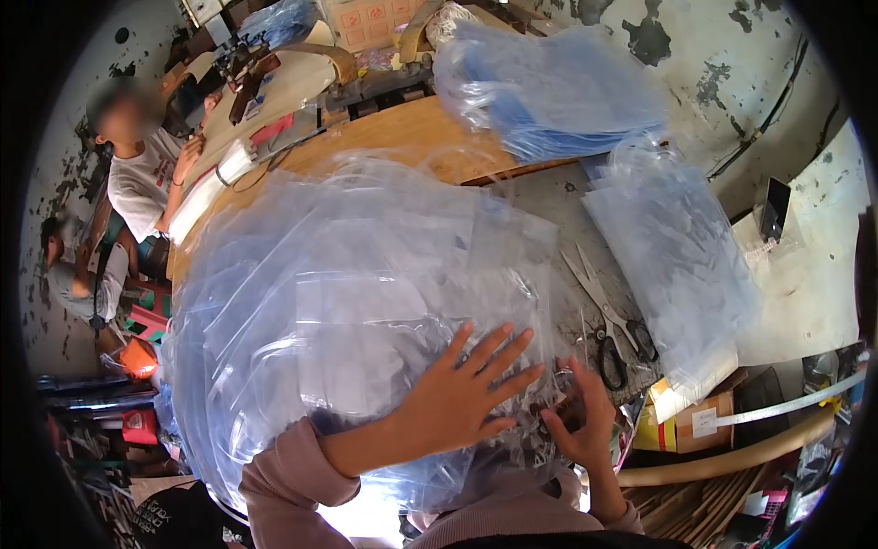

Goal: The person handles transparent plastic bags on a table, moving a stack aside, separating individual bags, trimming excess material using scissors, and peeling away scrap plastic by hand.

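A wide, fanned pile of clear plastic bags [366, 284] with loop-like handles covers the near part of the table. My left hand [471, 389] lies flat on the pile's right side, palm down with its fingers spread. Just to the right, my right hand [590, 421] is at the pile's crumpled edge. Its thumb and forefinger stand apart, and no plastic is plainly pinched between them; its other fingers are partly hidden. A pair of scissors [608, 316] with black handles lies open on the grey surface beyond my right hand.
More clear bags are in a stack [558, 91] at the back and a bundle [677, 265] on the right. A phone [776, 209] rests at far right. A cardboard box [704, 423] sits below the table edge. Two people are at the left, one [142, 174] at the table.
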{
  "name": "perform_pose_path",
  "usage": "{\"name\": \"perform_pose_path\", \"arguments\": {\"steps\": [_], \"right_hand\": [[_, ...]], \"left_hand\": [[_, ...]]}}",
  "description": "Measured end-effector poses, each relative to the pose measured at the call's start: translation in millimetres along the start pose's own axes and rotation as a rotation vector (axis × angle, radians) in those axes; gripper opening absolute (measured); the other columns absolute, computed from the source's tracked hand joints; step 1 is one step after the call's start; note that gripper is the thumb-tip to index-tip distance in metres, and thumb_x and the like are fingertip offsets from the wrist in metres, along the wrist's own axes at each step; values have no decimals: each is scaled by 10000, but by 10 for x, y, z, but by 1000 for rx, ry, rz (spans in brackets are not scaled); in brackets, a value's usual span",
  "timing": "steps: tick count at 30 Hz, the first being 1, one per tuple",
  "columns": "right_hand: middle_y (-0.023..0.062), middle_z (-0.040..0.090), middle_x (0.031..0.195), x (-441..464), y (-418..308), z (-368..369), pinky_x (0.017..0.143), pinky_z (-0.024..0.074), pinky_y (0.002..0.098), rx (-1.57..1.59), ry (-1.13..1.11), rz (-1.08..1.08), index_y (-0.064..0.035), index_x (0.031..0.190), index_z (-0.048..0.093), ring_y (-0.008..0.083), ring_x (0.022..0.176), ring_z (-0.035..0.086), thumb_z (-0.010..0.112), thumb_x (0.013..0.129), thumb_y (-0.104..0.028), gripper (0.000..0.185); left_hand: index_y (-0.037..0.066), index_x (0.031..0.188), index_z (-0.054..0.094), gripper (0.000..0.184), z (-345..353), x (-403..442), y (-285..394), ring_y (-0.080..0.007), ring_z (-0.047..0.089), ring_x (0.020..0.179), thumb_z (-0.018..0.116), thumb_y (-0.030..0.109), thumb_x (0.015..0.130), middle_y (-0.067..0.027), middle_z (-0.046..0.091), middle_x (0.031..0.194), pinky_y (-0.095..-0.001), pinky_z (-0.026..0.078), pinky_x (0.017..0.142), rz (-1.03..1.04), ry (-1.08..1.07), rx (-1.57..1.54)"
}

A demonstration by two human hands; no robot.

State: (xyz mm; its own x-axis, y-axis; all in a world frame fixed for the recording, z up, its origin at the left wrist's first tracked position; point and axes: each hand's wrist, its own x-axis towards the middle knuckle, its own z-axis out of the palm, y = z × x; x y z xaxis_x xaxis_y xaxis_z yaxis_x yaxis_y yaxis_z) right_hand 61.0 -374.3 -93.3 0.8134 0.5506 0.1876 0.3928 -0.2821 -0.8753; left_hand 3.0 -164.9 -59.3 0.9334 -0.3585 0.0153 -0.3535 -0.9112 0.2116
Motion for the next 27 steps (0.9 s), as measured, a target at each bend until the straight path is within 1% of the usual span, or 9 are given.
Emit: {"name": "perform_pose_path", "arguments": {"steps": [2, 9, 15, 17, 20, 21, 22, 25, 27], "right_hand": [[133, 536, 1198, -1, 6, -9, 518, 496, 213, -13, -23, 2, -45, 1311, 436, 131, 694, 585, 730, 690, -31, 687], [139, 518, 1215, 21, -1, -56, 520, 516, 221, -4, -79, 40, -45, 1298, 450, 139, 728, 627, 735, 687, -34, 674], [132, 556, 1178, 77, -66, -68, 509, 511, 221, 31, -102, 68, -55, 1275, 483, 137, 720, 634, 716, 688, -3, 634], [125, 595, 1134, 46, -15, -17, 507, 492, 205, -9, 11, 37, -52, 1228, 533, 130, 708, 625, 690, 690, 22, 566], [123, 619, 1101, 30, 9, 11, 505, 473, 195, 6, 56, 54, -46, 1184, 570, 128, 698, 614, 665, 697, 33, 503], [120, 632, 1073, 13, 14, 16, 540, 476, 212, 20, 68, 105, -40, 1168, 580, 136, 708, 609, 659, 708, 26, 471], [120, 632, 1073, 13, 12, 19, 540, 476, 212, 19, 70, 104, -40, 1168, 580, 136, 708, 609, 659, 708, 26, 471], [130, 635, 1054, 22, 0, 22, 614, 489, 240, -37, 81, 56, -34, 1147, 590, 162, 740, 616, 652, 718, 19, 437], [138, 637, 1041, 15, -8, 36, 687, 490, 263, -8, 92, 104, -31, 1128, 598, 195, 767, 620, 647, 722, 14, 411]], "left_hand": [[230, 1410, 299, 646, -13, -11, 7, -314, 191, 1366, 453, 533, 861, -126, 176, 1494, -570, 121, 1075, -15, -26, -24], [235, 1418, 287, 654, -36, -13, 11, -310, 173, 1375, 452, 537, 862, -127, 180, 1494, -563, 91, 1081, -21, -76, -24], [232, 1423, 283, 654, -25, -43, 2, -303, 178, 1376, 441, 538, 867, -127, 187, 1493, -558, 63, 1083, -31, -72, -36], [231, 1423, 285, 642, -52, -43, 3, -291, 189, 1375, 437, 526, 873, -126, 203, 1489, -550, 67, 1086, -34, -70, -26], [228, 1424, 284, 635, -79, -64, -6, -279, 198, 1373, 438, 511, 876, -125, 219, 1483, -533, 77, 1092, -28, -50, -38], [228, 1424, 284, 635, -79, -72, -9, -279, 198, 1373, 438, 511, 876, -125, 219, 1483, -533, 77, 1092, -26, -51, -38], [224, 1423, 285, 635, -77, -75, -11, -278, 200, 1372, 441, 507, 877, -125, 224, 1482, -525, 79, 1095, -24, -45, -39], [218, 1423, 284, 635, -77, -79, -10, -279, 202, 1371, 442, 500, 878, -125, 225, 1481, -518, 83, 1098, -19, -35, -33], [215, 1423, 283, 635, -77, -86, -8, -280, 203, 1370, 442, 499, 878, -126, 222, 1482, -519, 84, 1098, -21, -35, -27]]}}
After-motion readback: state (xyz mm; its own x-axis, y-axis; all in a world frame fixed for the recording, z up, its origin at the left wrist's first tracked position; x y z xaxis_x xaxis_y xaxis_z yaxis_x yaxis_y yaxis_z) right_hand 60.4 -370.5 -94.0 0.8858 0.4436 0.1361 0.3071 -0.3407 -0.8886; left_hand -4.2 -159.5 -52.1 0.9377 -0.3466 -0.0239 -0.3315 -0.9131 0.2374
